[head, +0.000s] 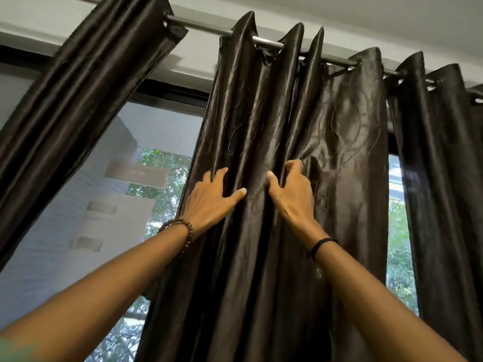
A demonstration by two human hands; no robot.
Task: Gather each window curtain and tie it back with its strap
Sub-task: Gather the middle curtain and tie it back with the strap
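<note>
Below the curtain rod (203, 26), the dark curtain (347, 126) is hung in folds, one fold being clasped by the left hand (211, 197) and the adjoining fold pinched by the right hand (292, 192).

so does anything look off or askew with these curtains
The left curtain hangs on a slant from the rod rather than straight down. The middle curtain has tight pleats on its left but one wide, flat, crinkled stretch on its right. No tears or damage show.
</note>
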